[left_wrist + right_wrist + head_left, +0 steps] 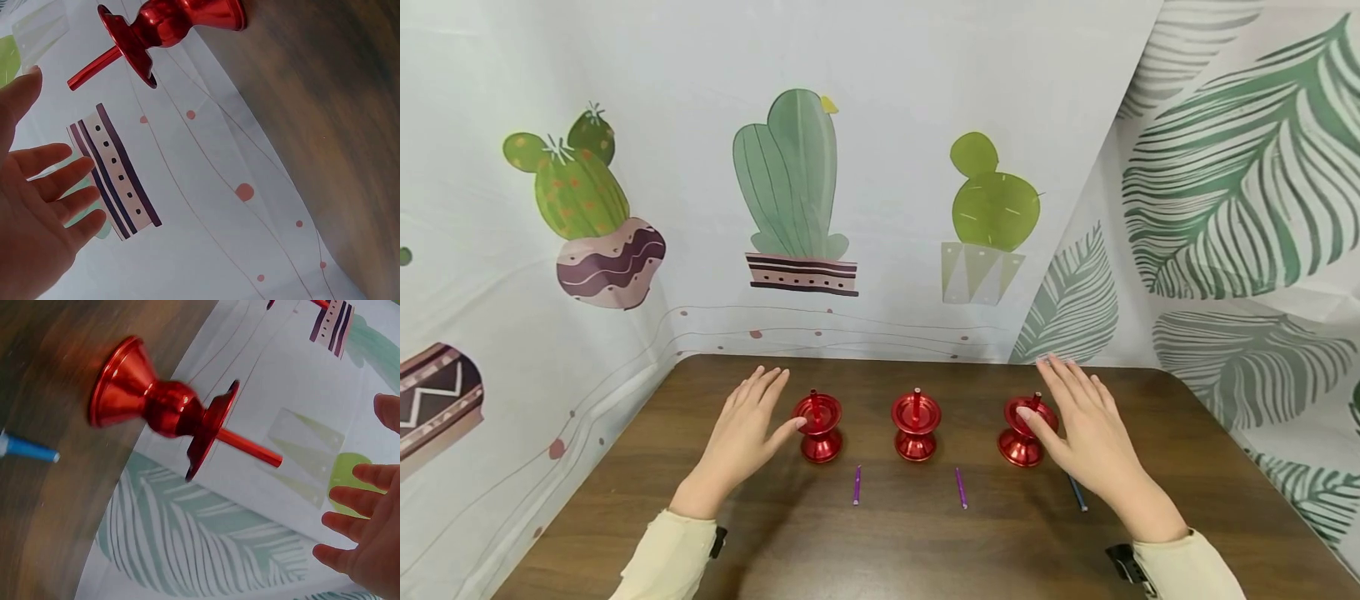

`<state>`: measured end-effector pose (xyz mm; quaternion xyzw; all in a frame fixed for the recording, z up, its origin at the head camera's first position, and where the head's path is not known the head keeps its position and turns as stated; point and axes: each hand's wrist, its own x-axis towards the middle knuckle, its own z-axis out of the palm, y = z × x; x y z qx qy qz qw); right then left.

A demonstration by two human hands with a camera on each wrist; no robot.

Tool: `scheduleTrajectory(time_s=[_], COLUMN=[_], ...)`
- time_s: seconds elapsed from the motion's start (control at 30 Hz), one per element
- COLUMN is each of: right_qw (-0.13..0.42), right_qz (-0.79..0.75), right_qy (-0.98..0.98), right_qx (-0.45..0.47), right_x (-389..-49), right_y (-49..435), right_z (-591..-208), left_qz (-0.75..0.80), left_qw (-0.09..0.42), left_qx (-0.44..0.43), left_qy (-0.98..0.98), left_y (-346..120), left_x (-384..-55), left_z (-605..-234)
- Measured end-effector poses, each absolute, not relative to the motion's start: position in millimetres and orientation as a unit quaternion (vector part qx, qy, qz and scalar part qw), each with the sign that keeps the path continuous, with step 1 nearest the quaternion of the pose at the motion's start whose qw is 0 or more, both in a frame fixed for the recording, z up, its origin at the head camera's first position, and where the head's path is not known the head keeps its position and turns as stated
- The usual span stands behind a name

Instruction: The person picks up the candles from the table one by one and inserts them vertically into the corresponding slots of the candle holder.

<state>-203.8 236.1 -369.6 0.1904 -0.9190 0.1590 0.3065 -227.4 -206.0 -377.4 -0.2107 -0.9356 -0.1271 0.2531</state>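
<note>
Three shiny red metal candle holders stand upright in a row on the table: a left one (822,446), a middle one (916,445) and a right one (1021,447). Each has a dish with a thin red tube rising from it. My left hand (741,437) is held beside the left holder, fingers spread and holding nothing. Its thumb overlaps that holder's dish in the head view. My right hand (1086,421) is likewise empty, fingers extended, partly covering the right holder in that view. In the right wrist view, the right holder (169,409) shows whole, apart from the fingers.
Two thin purple candles, one on the left (857,486) and one on the right (961,488), lie before the holders. A blue candle (1078,493) lies near my right wrist. Behind the wooden table (880,550) hangs a white cloth (895,167) printed with cacti and leaves.
</note>
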Motion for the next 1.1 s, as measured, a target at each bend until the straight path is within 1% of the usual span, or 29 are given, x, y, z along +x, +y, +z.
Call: scheduleTrajectory(time_s=[0.13,0.27,0.63,0.83,1.1], right_qw=[0.294,0.285,0.290,0.271,0.237], right_qz=[0.166,0.172,0.190,0.221,0.253], right_qy=[-0.920,-0.919,-0.902,-0.891,-0.876], right_qx=[0.198,0.211,0.259,0.290,0.336], right_x=[-206.0,-207.6,-213.6,-214.3,-214.6], right_y=[224.3,211.3,173.9,153.7,122.4], right_z=[-369.1,-367.4,-360.5,-356.2,-355.6], left_qz=[-0.127,-0.131,-0.153,-0.175,-0.234], left_qw=[0.261,0.257,0.236,0.200,0.130], left_qx=[-0.213,-0.217,-0.232,-0.234,-0.241], left_qy=[-0.933,-0.932,-0.931,-0.935,-0.933], left_y=[-205.8,-205.3,-204.5,-206.4,-213.0], left_x=[-229.1,-230.2,-231.0,-235.3,-244.8], left_z=[-377.3,-376.3,-376.8,-379.9,-390.3])
